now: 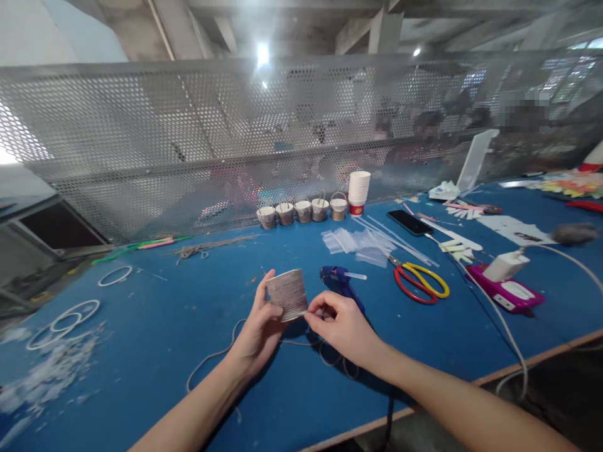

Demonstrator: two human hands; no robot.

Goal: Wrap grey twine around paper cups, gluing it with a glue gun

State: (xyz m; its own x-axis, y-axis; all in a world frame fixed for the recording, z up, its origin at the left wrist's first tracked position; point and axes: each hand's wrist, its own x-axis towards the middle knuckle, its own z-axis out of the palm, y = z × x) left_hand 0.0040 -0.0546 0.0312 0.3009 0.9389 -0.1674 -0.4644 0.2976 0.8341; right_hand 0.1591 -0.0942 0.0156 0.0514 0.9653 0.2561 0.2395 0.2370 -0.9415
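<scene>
Tilted on its side above the table, a small cup wrapped in grey-brown cord [287, 294] rests in the grasp of my left hand [264, 320]. My right hand [342, 323] pinches the grey cord at the cup's lower right edge. Loose loops of this cord [211, 359] trail over the table below both hands. Just behind my right hand lies a blue glue gun [335, 276] with a clear glue stick poking out of it.
Several wrapped little buckets [303, 211] and a paper cup stack [359, 191] line the mesh partition [188, 150]. To the right are plastic strips [353, 242], red-and-yellow scissors [419, 282], a phone [409, 222] and a magenta power strip [509, 292]. White rings [66, 323] lie left.
</scene>
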